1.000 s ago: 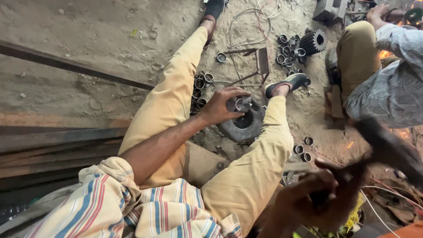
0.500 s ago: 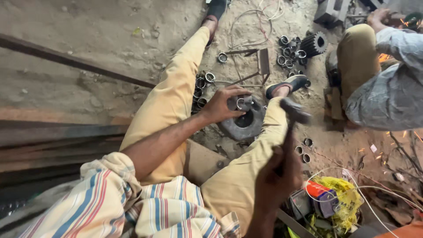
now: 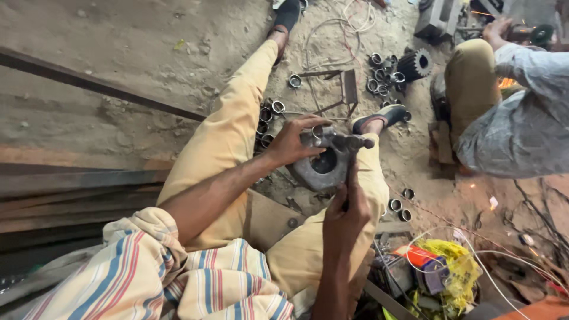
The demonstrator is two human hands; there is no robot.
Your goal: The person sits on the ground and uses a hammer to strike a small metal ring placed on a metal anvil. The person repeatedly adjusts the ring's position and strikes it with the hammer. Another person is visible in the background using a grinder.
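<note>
The person sits on a dirt floor (image 3: 118, 35) with legs spread; between the knees lies a round metal housing (image 3: 323, 169) with a dark hole in its middle. The left hand (image 3: 293, 142) is curled over the housing's upper rim, fingers closed loosely on a small shiny metal piece (image 3: 317, 135) standing there. The right hand (image 3: 344, 222) is wrapped tight round the handle of a hammer (image 3: 351, 145), whose head sits level just above that piece (whether it touches is hard to tell).

Room is tight; the trouser legs hem the housing on both sides, and short metal rings (image 3: 267, 115) crowd the floor by the left knee. Open dirt lies to the upper left, bounded by a long steel bar (image 3: 89, 83).

A second person (image 3: 521, 124) crouches at the right edge, cut off by the frame; a tangle of wire and yellow plastic (image 3: 450, 266) fills the lower right, its contents unclear.
</note>
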